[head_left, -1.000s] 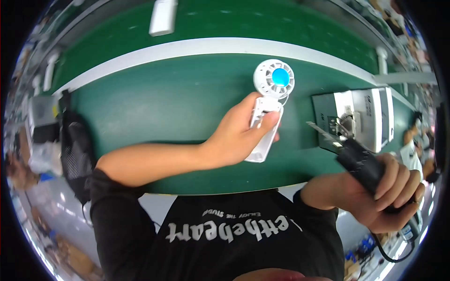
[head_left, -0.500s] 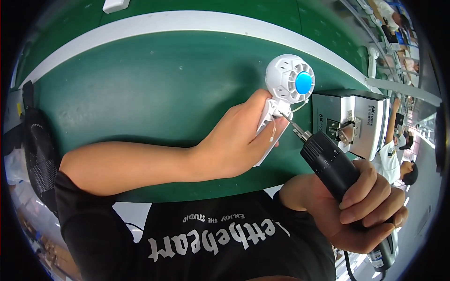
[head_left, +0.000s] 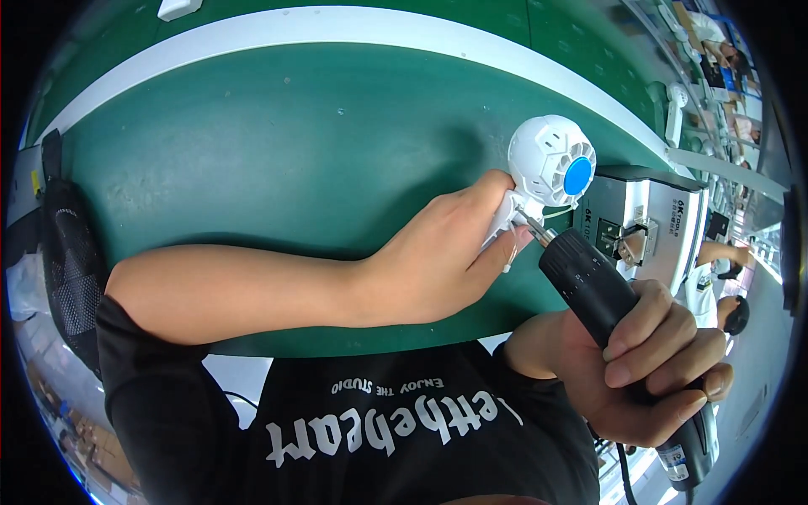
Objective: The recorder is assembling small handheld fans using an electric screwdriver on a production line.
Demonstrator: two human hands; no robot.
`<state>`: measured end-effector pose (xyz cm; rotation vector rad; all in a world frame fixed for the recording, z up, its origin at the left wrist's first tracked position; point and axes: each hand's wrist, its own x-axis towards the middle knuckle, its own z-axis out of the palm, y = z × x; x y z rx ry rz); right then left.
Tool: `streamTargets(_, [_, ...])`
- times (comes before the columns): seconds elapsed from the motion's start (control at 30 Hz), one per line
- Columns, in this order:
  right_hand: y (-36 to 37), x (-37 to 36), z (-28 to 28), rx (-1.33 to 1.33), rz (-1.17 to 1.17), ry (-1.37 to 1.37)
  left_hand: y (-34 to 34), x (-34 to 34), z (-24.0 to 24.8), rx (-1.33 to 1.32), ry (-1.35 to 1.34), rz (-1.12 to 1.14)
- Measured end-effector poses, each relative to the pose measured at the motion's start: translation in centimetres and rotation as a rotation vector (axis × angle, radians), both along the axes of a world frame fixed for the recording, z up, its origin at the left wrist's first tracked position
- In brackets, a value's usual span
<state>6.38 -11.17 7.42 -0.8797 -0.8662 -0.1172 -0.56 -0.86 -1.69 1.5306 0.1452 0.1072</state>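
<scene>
My left hand [head_left: 446, 244] is wrapped round the white handle of a small handheld fan [head_left: 539, 156]. The fan has a round white vented head with a blue disc at its centre. A thin pale wire hangs from the open handle beside my thumb. My right hand [head_left: 648, 370] grips a black electric screwdriver [head_left: 593, 290], its cord trailing downward. The screwdriver's bit points up and left, and its tip meets the handle just below the fan head. Whether the tip sits on a screw is too small to tell. My left fingers hide most of the handle.
A silver and black screw feeder box [head_left: 665, 227] stands right of the fan on the green table mat [head_left: 278, 160]. Beyond the white strip [head_left: 379, 25] lies a white piece [head_left: 178, 8]. A black mesh bag [head_left: 74, 269] is at the left edge. Other people work at far right.
My left hand and the fan have moved right and slightly nearer. The fan's handle now meets the screwdriver tip more closely, while my right hand has barely shifted.
</scene>
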Motion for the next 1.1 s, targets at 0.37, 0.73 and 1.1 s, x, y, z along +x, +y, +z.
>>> streamTargets(0.37, [-5.1, 5.9, 4.7, 0.415, -0.600, -0.360, -0.3, -0.2, 0.3, -0.246, 0.037, -0.001])
streamTargets(0.73, [-11.0, 5.1, 6.8, 0.169, -0.448, -0.409, -0.2, -0.1, 0.6, -0.172, 0.024, -0.013])
streamTargets(1.1, [-9.4, 9.0, 6.3, -0.343, -0.295, -0.077, -2.1, 1.5, 1.2, -0.173, 0.057, -0.001])
